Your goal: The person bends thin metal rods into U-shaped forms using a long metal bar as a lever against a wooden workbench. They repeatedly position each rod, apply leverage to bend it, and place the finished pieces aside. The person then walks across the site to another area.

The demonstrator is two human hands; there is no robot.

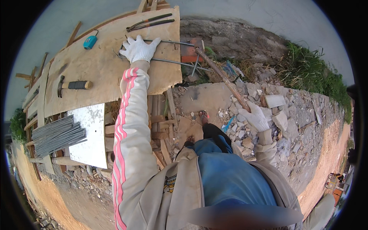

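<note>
My left hand (pixel 139 50), in a white knit glove, lies with fingers spread over a bent steel rod (pixel 168 61) on the plywood board (pixel 103 69). Two arms of the rod run out past the board's right edge toward a reddish-orange metal piece (pixel 190 58). My right hand (pixel 254 117), gloved the same way, is wrapped round the near end of a long brown bar (pixel 222 76), which looks like a wooden stick. The bar's far end meets the rod beside the orange piece; how they join is too small to tell.
On the board lie long-handled pincers (pixel 151 24), a blue tape measure (pixel 90 42) and a hammer (pixel 74 85). Cut steel rods (pixel 57 136) are bundled on a white sheet (pixel 92 149) at the left. Broken rubble (pixel 281 120) covers the ground at right, below green plants (pixel 310 69).
</note>
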